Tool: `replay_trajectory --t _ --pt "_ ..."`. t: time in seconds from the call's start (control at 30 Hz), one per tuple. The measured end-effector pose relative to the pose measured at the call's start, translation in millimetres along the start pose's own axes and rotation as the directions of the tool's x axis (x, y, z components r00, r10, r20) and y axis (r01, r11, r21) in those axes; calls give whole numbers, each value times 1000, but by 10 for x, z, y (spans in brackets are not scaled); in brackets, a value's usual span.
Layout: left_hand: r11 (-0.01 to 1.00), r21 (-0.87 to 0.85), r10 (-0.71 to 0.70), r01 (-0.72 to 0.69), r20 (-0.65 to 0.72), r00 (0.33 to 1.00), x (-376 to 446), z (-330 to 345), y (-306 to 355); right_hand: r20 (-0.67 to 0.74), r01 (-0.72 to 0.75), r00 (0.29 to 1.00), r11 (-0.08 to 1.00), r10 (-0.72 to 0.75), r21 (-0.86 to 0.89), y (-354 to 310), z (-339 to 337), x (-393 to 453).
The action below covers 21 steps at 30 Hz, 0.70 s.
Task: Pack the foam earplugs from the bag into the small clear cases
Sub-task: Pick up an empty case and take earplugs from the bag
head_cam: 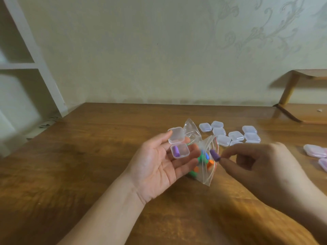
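Observation:
My left hand [159, 163] lies palm up over the table with an open small clear case [179, 144] resting on its fingers. One purple earplug [176, 151] lies in the case's lower half, and the lid stands up behind it. My right hand [261, 167] pinches a second purple earplug [215, 155] between thumb and forefinger, just right of the case. Between the hands stands a clear zip bag [207, 167] holding several green, orange and blue earplugs.
Several closed clear cases [230, 135] lie on the wooden table [88, 156] behind the bag. Pinkish cases [315, 151] sit at the right edge. A wooden stand [300, 110] is at the back right, white shelving [26, 68] at the left.

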<state>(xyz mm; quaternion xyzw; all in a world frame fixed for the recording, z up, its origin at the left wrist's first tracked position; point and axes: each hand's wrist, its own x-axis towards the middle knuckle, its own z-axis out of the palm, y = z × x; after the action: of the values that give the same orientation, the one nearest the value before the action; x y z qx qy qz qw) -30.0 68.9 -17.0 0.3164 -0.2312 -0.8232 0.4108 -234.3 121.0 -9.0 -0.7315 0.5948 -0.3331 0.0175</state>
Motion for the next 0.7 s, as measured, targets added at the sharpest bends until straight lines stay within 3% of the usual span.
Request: replay_trajectory --t 0.17,0.33,0.5,0.7 --pt "999 20 -52 51 67 996 2 20 -109 -110 74 992 988 -59 132 -122 140 -91" --pt "995 -14 -101 103 106 989 18 49 -196 -66 -4 998 996 10 90 -115 233 -83" --pt "994 67 -93 85 124 988 38 5 -206 18 -73 997 997 73 31 -125 247 -74" --pt "992 93 -101 90 118 988 73 -42 -211 44 -71 997 997 71 -3 -129 228 -79"
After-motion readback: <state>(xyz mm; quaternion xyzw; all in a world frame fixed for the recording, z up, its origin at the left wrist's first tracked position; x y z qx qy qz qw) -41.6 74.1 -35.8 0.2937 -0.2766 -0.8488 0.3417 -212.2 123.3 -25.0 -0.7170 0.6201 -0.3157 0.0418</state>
